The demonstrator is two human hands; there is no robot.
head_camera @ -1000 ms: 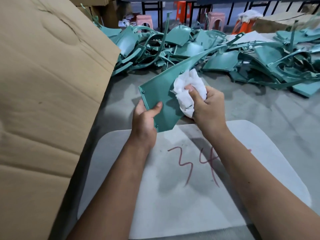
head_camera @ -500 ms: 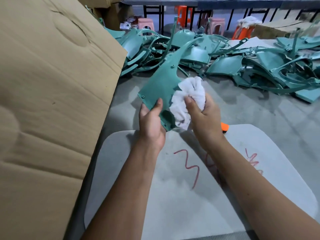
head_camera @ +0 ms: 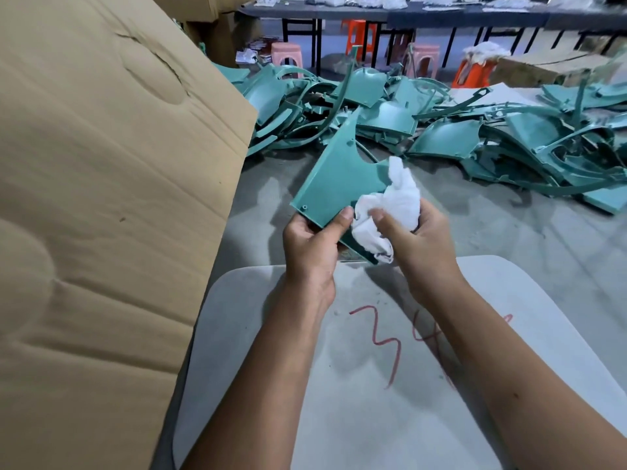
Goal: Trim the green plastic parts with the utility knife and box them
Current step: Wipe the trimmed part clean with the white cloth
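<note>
While left hand (head_camera: 310,245) grips part (head_camera: 334,184), right hand (head_camera: 419,245) clutching cloth (head_camera: 393,205)

I see smooth, semi-gloss green plastic part (head_camera: 334,184); rag (head_camera: 395,205) is soft crumpled white cloth. Box flap (head_camera: 101,198) is matt creased cardboard. Board (head_camera: 373,401) matt grey, dusty. Floor (head_camera: 509,239) rough concrete.

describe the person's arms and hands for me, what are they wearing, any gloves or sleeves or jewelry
Both forearms are bare to the bottom edge of the picture: no sleeves show. The left hand and right hand wear no gloves, and no watch, bracelet or ring is visible. The nails look short and plain.
</note>
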